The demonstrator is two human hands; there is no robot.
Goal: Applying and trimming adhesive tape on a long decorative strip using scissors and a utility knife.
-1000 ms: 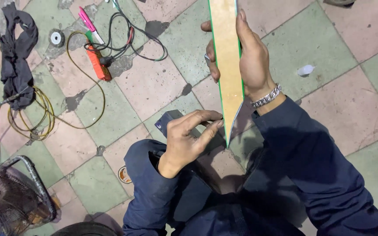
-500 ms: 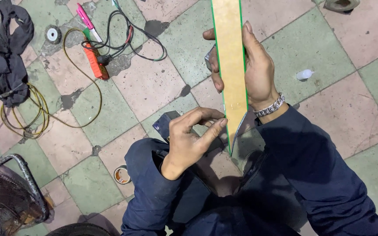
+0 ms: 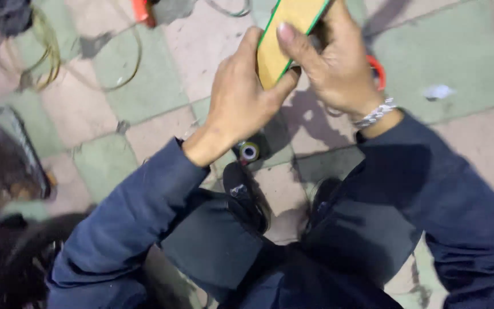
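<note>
Now held up in front of the chest, above the tiled floor [image 3: 453, 51]: a thin board [image 3: 284, 43], pale yellow on its face and green along the edge, with its far end out of the picture at the top. Gripped at the near end by the left hand [image 3: 238, 103], fingers clenched around it from the left side, thumb lying under the bottom corner. Clasped also by the right hand [image 3: 338, 68], the one with the silver bracelet [image 3: 375, 113], thumb pressed flat on the yellow face and the other fingers closed behind it. No loose fingers on either side, as far as can be seen.

For a good hold, better to press with the flat of the thumbs and not with the tips, since such a thin piece probably bends easily. Wise to grip the faces and not the green edge, which looks narrow and slippery. Wise also to keep the wrists close together, so that the long unseen part does not swing.

Below the hands, on the floor: a small roll of tape [image 3: 250, 151], just beside a dark shoe [image 3: 241, 189]. Behind the right hand, part of a red ring [image 3: 377, 67]. Far left, yellow cable [image 3: 41, 51], blurred. To the right, a white scrap [image 3: 438, 91], well apart from everything.
</note>
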